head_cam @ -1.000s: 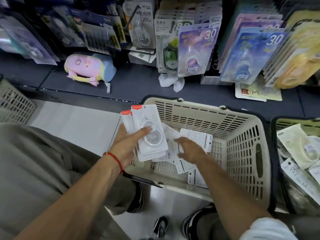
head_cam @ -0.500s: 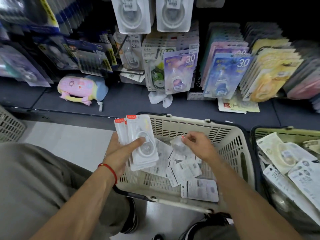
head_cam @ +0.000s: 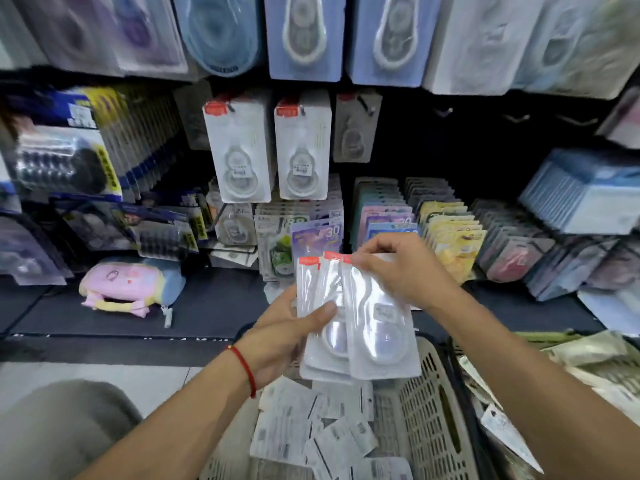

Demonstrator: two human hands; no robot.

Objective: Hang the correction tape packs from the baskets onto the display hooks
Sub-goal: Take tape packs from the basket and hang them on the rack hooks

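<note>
Fingers (head_cam: 325, 311) of the left hand (head_cam: 280, 336) are curled around a small fan of correction tape packs (head_cam: 349, 327), with the thumb pressing across their front. Fingertips of the right hand (head_cam: 401, 268) pinch the red top edge of the front pack (head_cam: 375, 327). I think this hand holds the top so that the hanging hole can be guided to a hook, while the left hand keeps the others together.

From the head camera, the only view, the packs are held above the beige basket (head_cam: 429, 403), in front of the display. They are flat, clear plastic blisters with rounded bulges, shiny, on white card with a red strip at the top. More packs (head_cam: 311, 427) lie face down at the bottom of the basket, showing white printed backs. The basket is hard plastic with many slots. A second basket (head_cam: 540, 337) at the right also holds packs.

On the dark wall, two matching packs (head_cam: 268, 147) hang on metal hooks, so probably the new ones belong there. Some bare hooks (head_cam: 516, 117) stand to the right. A soft pink pouch (head_cam: 131, 289) lies on the dark shelf.
</note>
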